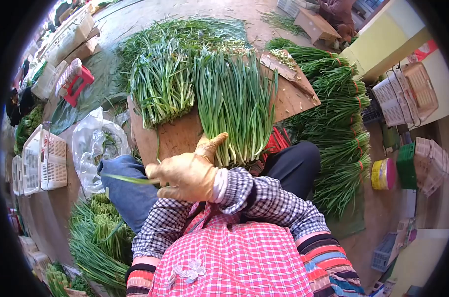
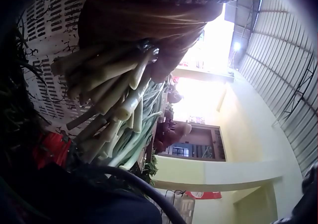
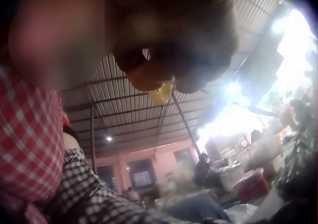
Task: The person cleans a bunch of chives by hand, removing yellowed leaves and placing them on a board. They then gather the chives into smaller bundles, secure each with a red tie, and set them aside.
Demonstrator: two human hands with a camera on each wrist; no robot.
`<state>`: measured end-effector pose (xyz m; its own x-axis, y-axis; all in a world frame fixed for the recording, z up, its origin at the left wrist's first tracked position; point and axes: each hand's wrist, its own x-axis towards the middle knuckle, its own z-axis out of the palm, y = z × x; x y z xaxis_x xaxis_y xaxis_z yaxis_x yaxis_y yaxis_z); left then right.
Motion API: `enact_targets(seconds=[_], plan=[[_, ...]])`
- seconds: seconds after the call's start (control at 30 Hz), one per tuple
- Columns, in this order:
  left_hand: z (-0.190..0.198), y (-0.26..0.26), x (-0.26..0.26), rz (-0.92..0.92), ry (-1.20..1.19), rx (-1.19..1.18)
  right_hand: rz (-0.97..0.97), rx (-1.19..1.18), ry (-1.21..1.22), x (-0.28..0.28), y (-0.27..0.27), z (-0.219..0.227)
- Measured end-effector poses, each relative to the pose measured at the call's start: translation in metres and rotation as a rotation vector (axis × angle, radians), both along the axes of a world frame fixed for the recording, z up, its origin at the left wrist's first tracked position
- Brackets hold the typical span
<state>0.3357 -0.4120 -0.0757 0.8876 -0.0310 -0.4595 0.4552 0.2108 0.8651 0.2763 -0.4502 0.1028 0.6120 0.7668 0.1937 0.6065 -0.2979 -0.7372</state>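
Note:
A thick bunch of garlic chives (image 1: 234, 104) lies with its pale stem ends towards the person. My left hand (image 1: 209, 147), in a tan glove, grips these stems; the right hand hides most of it in the head view. Cut stem ends (image 2: 119, 85) stick out from under that hand in the left wrist view. Crossing over it, my gloved right hand (image 1: 187, 174) pinches a loose green leaf (image 1: 130, 179) that points left. Yellowish leaf (image 3: 160, 93) shows at its dark fingertips in the right wrist view. A second pile of chives (image 1: 165, 89) lies alongside, on the wooden board (image 1: 177, 136).
Bundles of chives tied with red bands (image 1: 333, 114) line the right side. More chives (image 1: 98, 232) lie at the left knee. A clear plastic bag (image 1: 98, 148), white crates (image 1: 46, 158) and a red stool (image 1: 78, 84) stand left. Another person (image 1: 338, 17) sits at the back.

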Motion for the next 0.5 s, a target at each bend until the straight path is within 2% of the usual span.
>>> enact_targets(seconds=[0.03, 0.07, 0.1, 0.13, 0.17, 0.2, 0.23, 0.27, 0.3, 0.33, 0.4, 0.47, 0.5], plan=[[-0.012, 0.001, 0.002, 0.012, -0.035, 0.046, -0.072, -0.019, -0.067, 0.006, -0.009, -0.004], [-0.014, 0.000, 0.003, -0.010, -0.055, -0.079, -0.094, -0.140, 0.011, 0.019, -0.019, -0.005], [-0.013, -0.002, 0.003, -0.028, -0.073, -0.205, -0.289, 0.232, -0.006, 0.021, -0.043, -0.032], [-0.013, -0.004, 0.003, -0.042, -0.090, -0.332, -0.431, 0.364, 0.119, 0.030, -0.068, -0.048], [-0.011, -0.005, 0.002, -0.055, -0.109, -0.457, -0.619, 0.263, -0.067, 0.046, -0.100, -0.074], [0.030, -0.001, -0.008, -0.045, 0.116, -0.272, -0.863, 0.020, -0.167, 0.045, -0.124, -0.058], [0.020, -0.002, -0.006, -0.031, 0.087, -0.230, -1.026, -0.244, -0.185, 0.052, -0.155, -0.068], [0.011, -0.003, -0.002, -0.017, 0.058, -0.189, -1.113, -0.306, -0.159, 0.059, -0.190, -0.097], [0.012, -0.003, -0.002, -0.015, 0.048, -0.183, -1.210, -0.445, 0.106, 0.064, -0.212, -0.101], [0.014, -0.004, -0.004, -0.014, 0.040, -0.175, -1.188, -0.528, 0.336, 0.066, -0.227, -0.102], [0.020, -0.008, -0.006, -0.009, 0.031, -0.176, -1.155, -0.048, 1.049, 0.070, -0.235, -0.123], [0.026, -0.012, -0.005, 0.012, 0.026, -0.191, -0.953, 0.148, 1.195, 0.067, -0.227, -0.146], [0.025, -0.014, -0.005, 0.014, 0.021, -0.226, -0.936, 0.310, 1.172, 0.065, -0.213, -0.161]])
